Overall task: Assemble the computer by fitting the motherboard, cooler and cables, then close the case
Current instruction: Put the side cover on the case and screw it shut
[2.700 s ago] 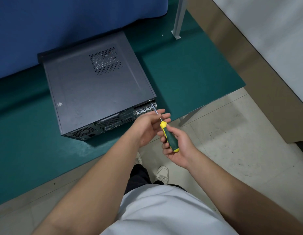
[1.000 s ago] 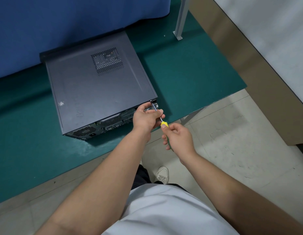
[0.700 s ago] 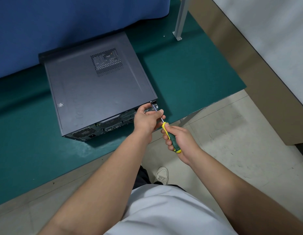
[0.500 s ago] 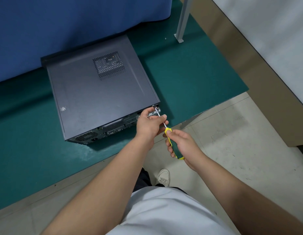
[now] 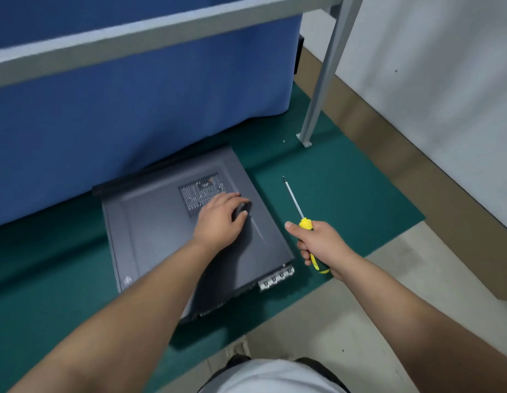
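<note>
One view only, the head camera. I see the computer case (image 5: 167, 239) lying flat on the green table mat (image 5: 340, 188), a dark grey sheet-metal box, matte and smooth, its side panel on and facing up. A perforated vent grille (image 5: 199, 190) sits in the panel's far right part. The rear I/O edge faces me, with silvery slot tabs (image 5: 276, 279) at the near right corner. My left hand (image 5: 219, 219) rests palm down on the panel just beside the grille, fingers loosely bent, gripping nothing. My right hand (image 5: 320, 245) is right of the case, over the mat, fingers wrapped round a screwdriver (image 5: 303, 221): yellow-and-dark-green moulded handle, thin bare steel shaft pointing away from me, clear of the case. Blue cloth backdrop (image 5: 133, 109) behind, grey metal frame post (image 5: 321, 80) at right, pale speckled floor (image 5: 360, 321) below.
</note>
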A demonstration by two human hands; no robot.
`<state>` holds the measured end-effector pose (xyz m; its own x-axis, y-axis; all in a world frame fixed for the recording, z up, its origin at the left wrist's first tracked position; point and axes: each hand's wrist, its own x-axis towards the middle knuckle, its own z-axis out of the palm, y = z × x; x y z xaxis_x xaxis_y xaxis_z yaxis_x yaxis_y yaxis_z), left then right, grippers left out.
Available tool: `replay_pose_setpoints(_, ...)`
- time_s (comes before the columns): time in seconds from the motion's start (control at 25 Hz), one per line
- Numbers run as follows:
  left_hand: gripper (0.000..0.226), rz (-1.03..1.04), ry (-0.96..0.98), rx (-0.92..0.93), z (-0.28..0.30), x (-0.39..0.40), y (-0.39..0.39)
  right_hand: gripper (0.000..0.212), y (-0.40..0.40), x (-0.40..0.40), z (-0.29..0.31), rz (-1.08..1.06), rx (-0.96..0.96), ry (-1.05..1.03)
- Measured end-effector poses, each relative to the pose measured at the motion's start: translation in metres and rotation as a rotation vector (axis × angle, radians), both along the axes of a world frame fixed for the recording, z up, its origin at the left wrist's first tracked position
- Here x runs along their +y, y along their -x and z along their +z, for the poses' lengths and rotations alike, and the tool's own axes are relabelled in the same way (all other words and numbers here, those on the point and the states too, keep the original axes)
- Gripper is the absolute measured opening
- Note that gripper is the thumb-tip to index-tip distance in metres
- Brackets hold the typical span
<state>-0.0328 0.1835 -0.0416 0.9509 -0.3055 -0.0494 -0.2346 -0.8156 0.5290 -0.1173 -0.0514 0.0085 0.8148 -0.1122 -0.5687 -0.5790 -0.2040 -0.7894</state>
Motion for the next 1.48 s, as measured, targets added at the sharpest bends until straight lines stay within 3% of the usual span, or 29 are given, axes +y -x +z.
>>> replay_pose_setpoints(0.36, 0.059, 0.024, -0.325, -0.047, -0.025, 0.0, -0.169, 0.031, -0.121, -0.036, -0.03, -0.026, 0.088, 0.122)
replay_pose_setpoints(0.6, 0.047, 0.066, -0.315, -0.21, -0.036, -0.002, -0.175, 0.011, -0.259, -0.059, -0.1, -0.052, 0.126, 0.243)
replay_pose_setpoints(0.84, 0.045, 0.069, -0.364, -0.267, -0.038, -0.003, -0.178, 0.022, -0.376, -0.082, -0.16, -0.069, -0.005, 0.615)
replay_pose_setpoints(0.92, 0.045, 0.07, -0.364, -0.275, -0.037, -0.003, -0.178, 0.027, -0.392, -0.078, -0.174, -0.05, -0.085, 0.667)
replay_pose_setpoints(1.04, 0.045, 0.07, -0.39, -0.263, -0.035, -0.005, -0.18, 0.019, -0.408, -0.072, -0.183, 0.011, -0.15, 0.731)
replay_pose_setpoints(1.48, 0.047, 0.071, -0.392, -0.224, -0.033, -0.005, -0.181, 0.033, -0.38, -0.056, -0.187, 0.193, -0.117, 0.906)
